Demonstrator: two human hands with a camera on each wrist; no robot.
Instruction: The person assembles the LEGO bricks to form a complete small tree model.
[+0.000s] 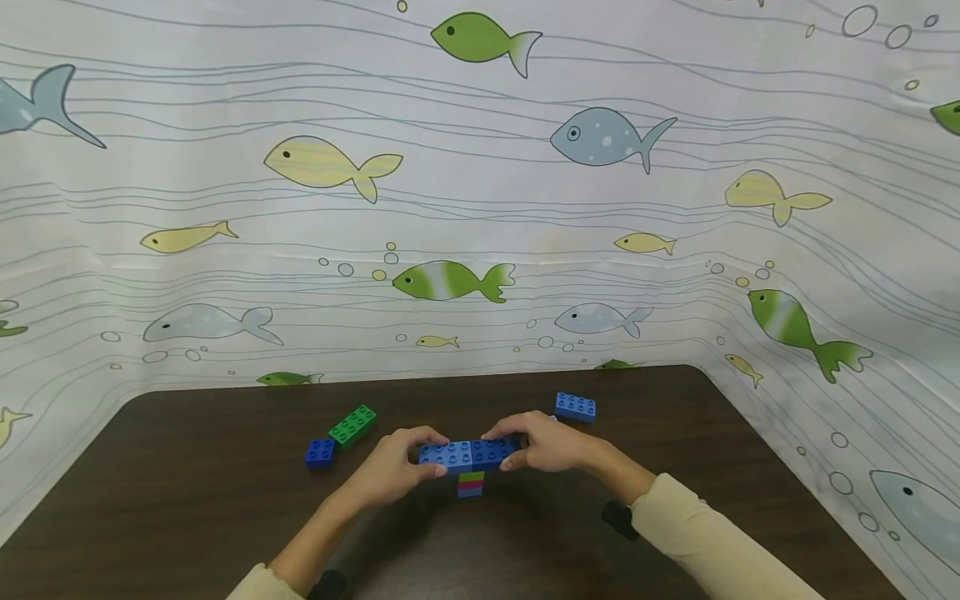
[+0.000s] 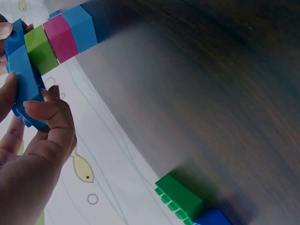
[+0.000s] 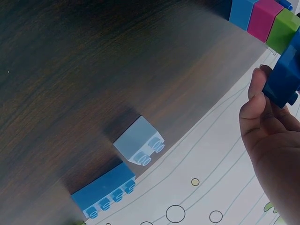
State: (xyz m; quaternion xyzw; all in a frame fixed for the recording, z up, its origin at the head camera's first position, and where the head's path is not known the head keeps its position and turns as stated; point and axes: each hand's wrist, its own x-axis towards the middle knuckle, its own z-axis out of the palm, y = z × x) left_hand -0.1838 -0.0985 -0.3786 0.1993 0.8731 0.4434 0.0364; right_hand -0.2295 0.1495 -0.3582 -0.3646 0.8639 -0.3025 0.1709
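Note:
My left hand [image 1: 390, 469] pinches a medium-blue eight-stud toy brick [image 1: 445, 456] at its left end, thumb in front and fingers behind. On the other side, a darker blue brick [image 1: 489, 454] is gripped by my right hand [image 1: 551, 443]. These two bricks lie end to end, level, above a narrow stack. From the top, that stack has a lime green brick [image 2: 41, 49], a pink brick [image 2: 61, 38] and a blue brick [image 2: 80, 29]. It stands upright on the table, under the join of the two long bricks.
Left on the dark wooden table [image 1: 187, 483] lie a green brick [image 1: 352, 426] and a small dark blue brick [image 1: 320, 452]. Behind my right hand are a blue brick [image 1: 575, 407] and a pale blue-grey brick [image 3: 139, 139]. A fish-patterned sheet [image 1: 480, 217] surrounds the back and sides.

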